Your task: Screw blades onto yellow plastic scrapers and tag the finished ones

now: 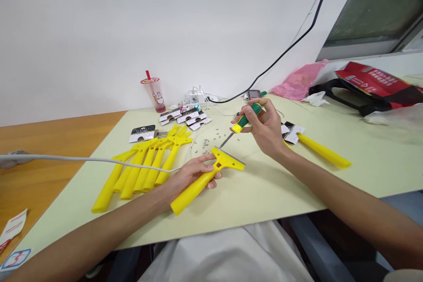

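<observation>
My left hand [194, 172] is closed around the neck of a yellow scraper [194, 191], whose wide head carries a thin metal blade along its far edge. In my right hand [266, 125] is a screwdriver [246, 118] with a green and yellow handle. Its shaft slants down to the left, and the tip meets the scraper head near its upper corner, where a small screw seems to sit. Small metal nuts or screws [205, 143] lie scattered just behind the scraper. Several more yellow scraper handles [145, 165] lie side by side to the left of my left hand.
Card packets [185, 116] lie at the back, another packet [142, 133] beside the handles. A drink cup [155, 94] stands by the wall. One yellow scraper [325, 152] lies right. A pale cable [89, 158] crosses the left side. Bags [380, 83] fill the back right.
</observation>
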`<state>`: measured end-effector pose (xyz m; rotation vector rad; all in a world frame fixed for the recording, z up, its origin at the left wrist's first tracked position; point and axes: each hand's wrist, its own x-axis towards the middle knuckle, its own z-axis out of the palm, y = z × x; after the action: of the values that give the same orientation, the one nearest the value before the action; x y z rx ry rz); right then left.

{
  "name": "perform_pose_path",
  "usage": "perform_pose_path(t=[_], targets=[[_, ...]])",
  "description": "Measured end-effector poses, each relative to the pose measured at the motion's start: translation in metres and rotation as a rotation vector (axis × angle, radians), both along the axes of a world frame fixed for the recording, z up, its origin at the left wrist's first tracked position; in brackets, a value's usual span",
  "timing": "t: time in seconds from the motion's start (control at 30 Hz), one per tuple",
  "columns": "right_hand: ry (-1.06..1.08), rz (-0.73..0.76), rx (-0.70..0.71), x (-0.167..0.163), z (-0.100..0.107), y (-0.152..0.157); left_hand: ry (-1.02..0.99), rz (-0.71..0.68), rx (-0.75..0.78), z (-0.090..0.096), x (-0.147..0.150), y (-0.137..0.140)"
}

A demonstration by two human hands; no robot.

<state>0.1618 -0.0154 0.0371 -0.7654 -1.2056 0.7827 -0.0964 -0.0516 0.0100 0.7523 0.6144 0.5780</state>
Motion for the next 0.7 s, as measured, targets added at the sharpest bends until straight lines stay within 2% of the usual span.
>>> perform_pose_path(t=[0.23, 0.7], targets=[[-0.093, -0.01, 0.03, -0.007, -0.0015, -0.0077, 0.005, -0.013, -0.01, -0.0021, 0.001, 0.0019], [-0.111, 0.002, 0.035, -0.0077, 0.0016, -0.0099, 0.027, 0.009, -0.026, 0.0038, 0.0018, -0.001]])
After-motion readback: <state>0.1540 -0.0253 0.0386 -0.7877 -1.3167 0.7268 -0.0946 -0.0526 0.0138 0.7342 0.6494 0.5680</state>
